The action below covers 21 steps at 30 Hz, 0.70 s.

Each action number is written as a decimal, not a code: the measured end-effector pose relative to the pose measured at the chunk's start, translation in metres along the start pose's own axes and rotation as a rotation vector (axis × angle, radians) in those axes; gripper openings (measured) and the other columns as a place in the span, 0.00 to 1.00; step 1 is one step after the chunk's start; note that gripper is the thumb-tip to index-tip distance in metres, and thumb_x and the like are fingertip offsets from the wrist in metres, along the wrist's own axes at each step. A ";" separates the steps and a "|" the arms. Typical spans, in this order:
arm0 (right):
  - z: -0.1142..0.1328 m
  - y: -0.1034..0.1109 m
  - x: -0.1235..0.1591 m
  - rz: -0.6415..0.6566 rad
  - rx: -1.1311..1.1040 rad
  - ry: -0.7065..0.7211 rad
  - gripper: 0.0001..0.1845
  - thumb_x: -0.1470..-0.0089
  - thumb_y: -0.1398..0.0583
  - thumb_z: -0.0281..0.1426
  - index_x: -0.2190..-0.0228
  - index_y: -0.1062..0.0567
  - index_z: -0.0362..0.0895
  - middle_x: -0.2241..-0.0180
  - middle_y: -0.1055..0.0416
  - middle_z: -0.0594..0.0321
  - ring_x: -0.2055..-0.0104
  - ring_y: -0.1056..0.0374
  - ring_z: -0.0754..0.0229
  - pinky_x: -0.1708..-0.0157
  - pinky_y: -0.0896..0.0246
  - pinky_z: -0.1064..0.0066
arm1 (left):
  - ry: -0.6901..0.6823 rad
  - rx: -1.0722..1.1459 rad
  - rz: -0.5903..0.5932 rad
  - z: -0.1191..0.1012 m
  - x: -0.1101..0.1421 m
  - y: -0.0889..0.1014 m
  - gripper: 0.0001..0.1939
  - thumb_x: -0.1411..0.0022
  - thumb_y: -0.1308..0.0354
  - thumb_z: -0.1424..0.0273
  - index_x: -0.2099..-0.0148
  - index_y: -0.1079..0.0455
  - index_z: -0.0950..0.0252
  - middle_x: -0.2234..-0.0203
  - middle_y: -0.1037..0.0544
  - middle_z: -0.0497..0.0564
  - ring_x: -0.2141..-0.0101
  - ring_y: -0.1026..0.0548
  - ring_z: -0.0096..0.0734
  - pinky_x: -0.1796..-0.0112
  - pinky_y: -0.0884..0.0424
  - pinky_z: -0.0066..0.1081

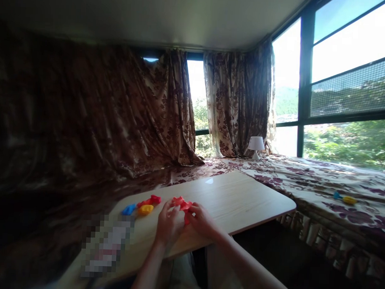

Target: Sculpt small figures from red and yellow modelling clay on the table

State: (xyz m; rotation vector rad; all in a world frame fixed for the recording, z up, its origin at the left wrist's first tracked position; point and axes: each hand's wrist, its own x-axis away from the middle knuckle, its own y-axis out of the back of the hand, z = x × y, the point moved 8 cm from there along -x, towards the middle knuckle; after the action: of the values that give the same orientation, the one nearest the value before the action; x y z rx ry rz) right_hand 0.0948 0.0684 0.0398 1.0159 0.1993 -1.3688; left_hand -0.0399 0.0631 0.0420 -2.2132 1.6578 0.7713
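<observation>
Both hands are over the near part of the light wooden table [238, 196]. Between them is a soft, crumpled coral-red piece [185, 205], its exact kind unclear; part of it hangs below the fingers. My left hand [169, 221] grips its left side with bent fingers. On the other side, my right hand [201, 218] pinches it between thumb and fingers. Left of the hands lie similar soft lumps: a blue one [128, 209], a yellow one [145, 209] and a red one [155, 199].
A blurred-out flat item [108, 247] lies at the table's left. Floral-covered seating [320, 182] runs behind and to the right, bearing a white lamp [256, 146], a small blue piece [337, 195] and a yellow piece [349, 200]. Patterned curtains [168, 110] hang by the windows.
</observation>
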 end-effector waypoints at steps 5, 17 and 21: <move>0.001 -0.004 0.000 0.030 0.048 0.027 0.04 0.53 0.42 0.24 0.76 0.27 0.43 0.70 0.32 0.63 0.65 0.36 0.63 0.64 0.44 0.74 | 0.019 0.071 0.135 -0.005 -0.009 -0.005 0.15 0.47 0.45 0.64 0.60 0.27 0.66 0.64 0.22 0.54 0.61 0.26 0.38 0.58 0.33 0.35; 0.009 -0.007 0.003 0.086 0.273 0.066 0.07 0.51 0.41 0.26 0.78 0.25 0.44 0.73 0.31 0.63 0.68 0.38 0.62 0.66 0.47 0.73 | 0.005 -0.151 0.197 -0.017 -0.019 -0.011 0.15 0.50 0.43 0.62 0.66 0.24 0.69 0.73 0.21 0.54 0.69 0.26 0.38 0.68 0.33 0.30; 0.008 -0.006 0.003 0.096 0.292 0.017 0.08 0.50 0.42 0.28 0.77 0.24 0.44 0.73 0.30 0.63 0.68 0.37 0.62 0.65 0.47 0.73 | -0.019 -0.185 0.155 -0.017 -0.021 -0.011 0.14 0.50 0.44 0.62 0.70 0.24 0.68 0.76 0.21 0.52 0.72 0.26 0.35 0.70 0.35 0.28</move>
State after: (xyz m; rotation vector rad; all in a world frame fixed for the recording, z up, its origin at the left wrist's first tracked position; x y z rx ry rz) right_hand 0.0868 0.0616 0.0394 1.2632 -0.0382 -1.3261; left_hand -0.0297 0.0741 0.0670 -2.2075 1.8328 1.0201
